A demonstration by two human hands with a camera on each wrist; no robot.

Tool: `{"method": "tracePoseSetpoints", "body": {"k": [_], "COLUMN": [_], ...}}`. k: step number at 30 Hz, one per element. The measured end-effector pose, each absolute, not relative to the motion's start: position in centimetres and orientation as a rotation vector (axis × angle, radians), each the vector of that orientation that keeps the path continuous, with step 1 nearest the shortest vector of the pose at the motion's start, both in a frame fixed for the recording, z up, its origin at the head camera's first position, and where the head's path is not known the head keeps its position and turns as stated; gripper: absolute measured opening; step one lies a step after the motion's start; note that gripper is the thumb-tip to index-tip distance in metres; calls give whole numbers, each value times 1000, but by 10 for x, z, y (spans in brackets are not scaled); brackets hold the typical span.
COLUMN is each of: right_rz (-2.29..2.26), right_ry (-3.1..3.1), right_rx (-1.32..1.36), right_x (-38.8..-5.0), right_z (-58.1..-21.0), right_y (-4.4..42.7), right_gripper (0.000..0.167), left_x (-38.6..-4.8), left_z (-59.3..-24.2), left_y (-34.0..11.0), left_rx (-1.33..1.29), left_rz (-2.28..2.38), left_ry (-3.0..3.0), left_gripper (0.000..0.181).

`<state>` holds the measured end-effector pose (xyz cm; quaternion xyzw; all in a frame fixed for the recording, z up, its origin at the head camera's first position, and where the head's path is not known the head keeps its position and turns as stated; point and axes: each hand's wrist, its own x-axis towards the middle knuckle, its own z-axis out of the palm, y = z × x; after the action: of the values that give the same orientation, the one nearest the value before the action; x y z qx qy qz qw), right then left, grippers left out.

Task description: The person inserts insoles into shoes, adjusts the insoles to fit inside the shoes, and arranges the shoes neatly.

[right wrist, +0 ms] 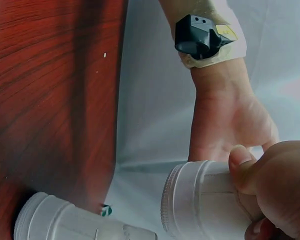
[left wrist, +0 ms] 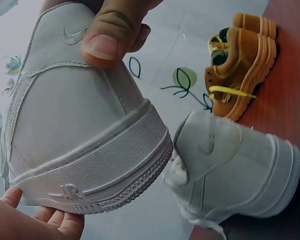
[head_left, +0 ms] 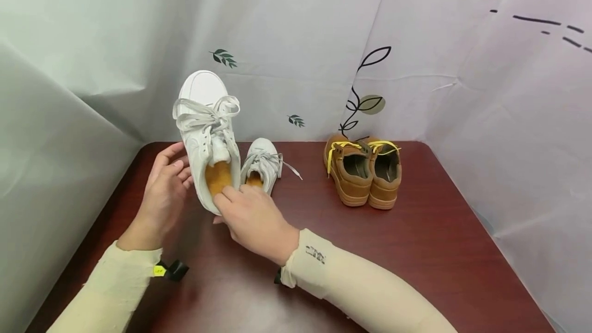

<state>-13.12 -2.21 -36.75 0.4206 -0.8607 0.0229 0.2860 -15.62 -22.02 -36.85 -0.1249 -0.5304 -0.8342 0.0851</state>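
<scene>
A white lace-up sneaker (head_left: 201,89) is held up off the table, toe upward and laces tied in a bow. My right hand (head_left: 254,220) grips its heel collar, thumb outside on the heel and fingers over the rim. Beside the sneaker's left side is my left hand (head_left: 164,197), its fingers loosely extended. In the left wrist view, fingertips of the left hand (left wrist: 37,215) lie along the sole's edge; part of them is hidden behind it. The matching white sneaker (head_left: 264,154) stands on the table behind, one lace end hanging out to the right.
A pair of brown shoes (head_left: 353,186) with yellow laces stands side by side at the back right of the dark red table (head_left: 416,266). Pale curtains (head_left: 296,24) with leaf prints enclose the table at the back and sides.
</scene>
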Motion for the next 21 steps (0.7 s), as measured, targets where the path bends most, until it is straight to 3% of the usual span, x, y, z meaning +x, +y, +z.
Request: {"method": "tracePoseSetpoints", "body": {"k": [15,18,21], "right_rz": [-37,-74,-117], "right_ry": [-2429,-2415,-2385], "right_rx": [1011,980,935], "right_x": [-150,-153,-154], "right_z": [-408,-419,-426], "right_y": [-45,-51,-58], "right_gripper": [22,21,13], "left_x": [-182,-187,-192], "left_z": [-409,-420,-429], "left_y": [-241,-245,-249], "left_rx": [-45,53,129], "left_rz": [-2555,-2551,-2530], "left_ry": [-1803,-1871,-1973], "left_gripper": [30,37,56]}}
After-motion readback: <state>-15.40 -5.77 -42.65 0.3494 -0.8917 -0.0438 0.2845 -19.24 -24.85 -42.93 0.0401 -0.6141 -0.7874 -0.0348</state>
